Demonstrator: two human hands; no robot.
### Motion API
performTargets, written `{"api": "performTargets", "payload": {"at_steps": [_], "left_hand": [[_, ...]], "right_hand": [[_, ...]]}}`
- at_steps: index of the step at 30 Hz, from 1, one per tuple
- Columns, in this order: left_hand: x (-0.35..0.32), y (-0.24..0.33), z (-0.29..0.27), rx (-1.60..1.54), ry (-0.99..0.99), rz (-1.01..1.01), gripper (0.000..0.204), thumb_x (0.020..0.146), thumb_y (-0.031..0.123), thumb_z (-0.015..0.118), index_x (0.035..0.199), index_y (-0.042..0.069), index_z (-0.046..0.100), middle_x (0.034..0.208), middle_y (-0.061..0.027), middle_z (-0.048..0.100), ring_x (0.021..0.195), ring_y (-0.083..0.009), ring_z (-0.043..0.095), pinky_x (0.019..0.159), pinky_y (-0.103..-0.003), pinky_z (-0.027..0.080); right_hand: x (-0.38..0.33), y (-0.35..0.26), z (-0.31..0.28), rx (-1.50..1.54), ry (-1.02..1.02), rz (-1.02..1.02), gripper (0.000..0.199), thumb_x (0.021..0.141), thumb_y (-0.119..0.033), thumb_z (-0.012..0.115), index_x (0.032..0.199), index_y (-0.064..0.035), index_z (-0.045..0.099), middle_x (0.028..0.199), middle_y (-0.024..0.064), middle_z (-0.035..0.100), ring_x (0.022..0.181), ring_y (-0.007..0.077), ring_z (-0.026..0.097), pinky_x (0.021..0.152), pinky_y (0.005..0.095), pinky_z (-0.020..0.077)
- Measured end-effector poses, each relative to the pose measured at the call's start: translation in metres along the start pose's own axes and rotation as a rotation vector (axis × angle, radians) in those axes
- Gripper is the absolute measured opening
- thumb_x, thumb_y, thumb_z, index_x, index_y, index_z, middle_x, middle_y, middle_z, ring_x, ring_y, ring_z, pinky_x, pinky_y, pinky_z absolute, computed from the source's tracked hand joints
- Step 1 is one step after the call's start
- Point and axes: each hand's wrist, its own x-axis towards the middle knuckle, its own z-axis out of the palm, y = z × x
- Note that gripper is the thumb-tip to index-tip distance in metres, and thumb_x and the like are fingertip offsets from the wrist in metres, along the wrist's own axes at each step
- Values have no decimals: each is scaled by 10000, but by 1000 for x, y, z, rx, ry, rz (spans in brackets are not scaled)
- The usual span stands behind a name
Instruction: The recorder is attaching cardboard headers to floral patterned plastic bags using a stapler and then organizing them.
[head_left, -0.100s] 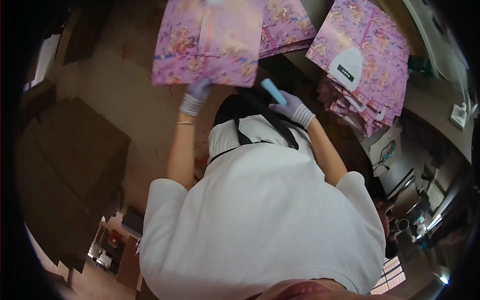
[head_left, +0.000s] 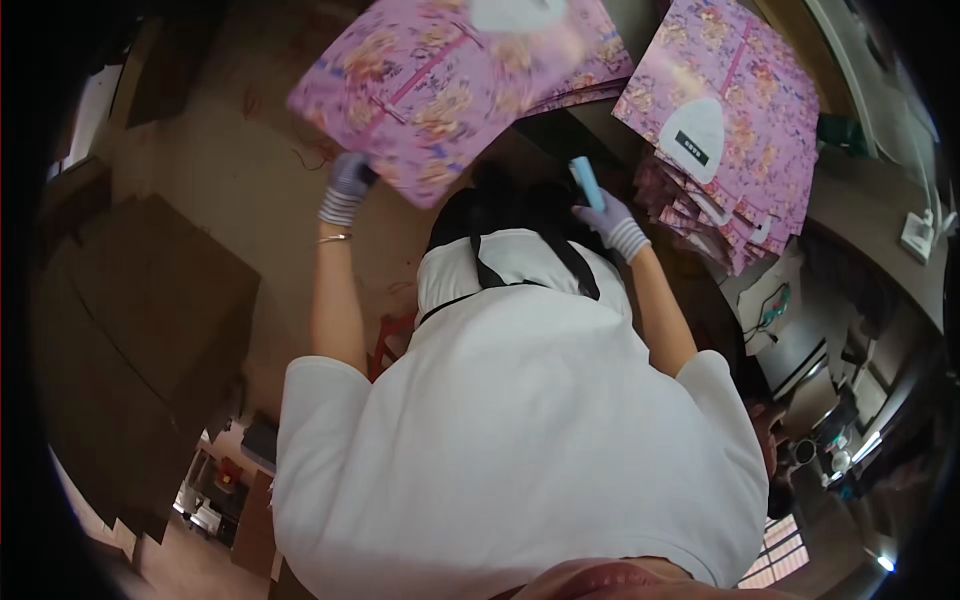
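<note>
Head view is showing a person in a white shirt and dark apron straps, both arms reaching forward over a dark counter (head_left: 560,135). The left hand (head_left: 347,188), gloved, is closing its grip on the lower corner of a pink flowered sheet (head_left: 440,85), which is hanging tilted and blurred above the counter's left edge, partly over the floor. The right hand (head_left: 615,225), also gloved, is gripping a light blue tube (head_left: 586,183) upright, near the counter's middle. A stack of like sheets (head_left: 725,120) is lying toward the counter's right edge, the top one bearing a white patch, more fanned out beneath it. The brown floor (head_left: 230,190) is spreading to the left, where large cardboard pieces (head_left: 140,320) are lying. A grey bench with small tools (head_left: 880,240) is running along the right side of the room.
</note>
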Motion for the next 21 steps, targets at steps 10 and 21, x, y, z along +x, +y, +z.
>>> {"api": "performTargets", "payload": {"at_steps": [10, 21], "left_hand": [[14, 53, 61, -1031, 69, -1038, 215, 782, 131, 549, 973, 43, 508, 839, -87, 563, 751, -193, 557, 625, -342, 466], [74, 97, 87, -1032, 23, -1315, 114, 804, 28, 520, 913, -3, 515, 739, -129, 604, 528, -168, 580, 408, -250, 473]], "right_hand": [[11, -34, 16, 742, -161, -146, 314, 747, -146, 611, 999, -2, 490, 877, 97, 588, 658, 123, 526, 570, 241, 432], [16, -53, 36, 115, -242, -201, 370, 720, -280, 673, 954, -38, 518, 811, 88, 582, 743, 164, 545, 712, 297, 448]]}}
